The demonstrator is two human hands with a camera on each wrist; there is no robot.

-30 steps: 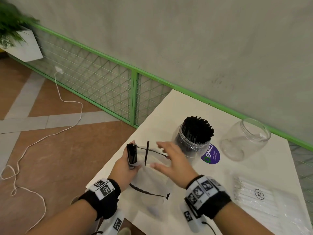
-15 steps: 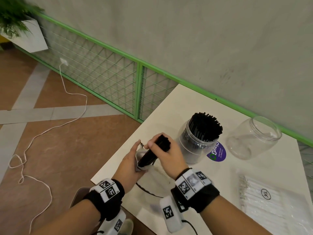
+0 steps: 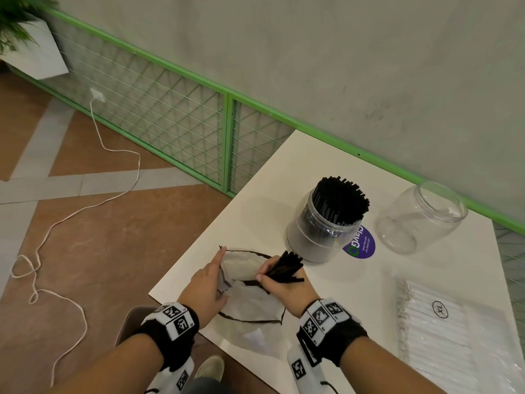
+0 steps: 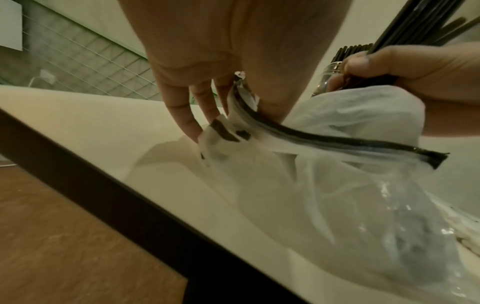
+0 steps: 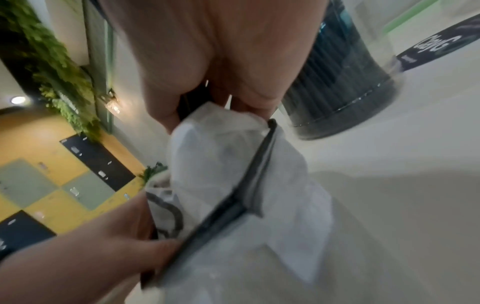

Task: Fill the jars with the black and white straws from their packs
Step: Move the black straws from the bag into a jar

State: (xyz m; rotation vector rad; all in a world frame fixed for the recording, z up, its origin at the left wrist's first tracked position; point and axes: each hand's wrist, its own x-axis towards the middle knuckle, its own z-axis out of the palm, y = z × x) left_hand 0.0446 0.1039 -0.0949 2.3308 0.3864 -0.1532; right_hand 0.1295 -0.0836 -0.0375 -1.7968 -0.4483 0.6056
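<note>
Black straws coming out of pack

Right hand [image 3: 287,288] grips black straws [image 3: 285,267] at the pack [image 3: 250,305] mouth, just in front of the filled jar [image 3: 321,231]; left hand [image 3: 206,285] pinches the pack's rim.

Black straws [image 3: 285,268], seemingly black-edged pack [image 3: 246,304]

Black straws [image 3: 285,268]: small bundle, tilted up to right, lower centre of frame, over mouth of bag [image 3: 250,294]. Bag: clear plastic, black zip strip, open, crumpled, lying at near counter edge. Left jar [image 3: 321,228]: clear, upright, packed with black straws standing on end, tips above rim, centre right. Right jar [image 3: 420,217]: clear, empty, upright, beside it. White straw pack [image 3: 443,334]: flat, sealed, "XL" label, lower right.
</note>
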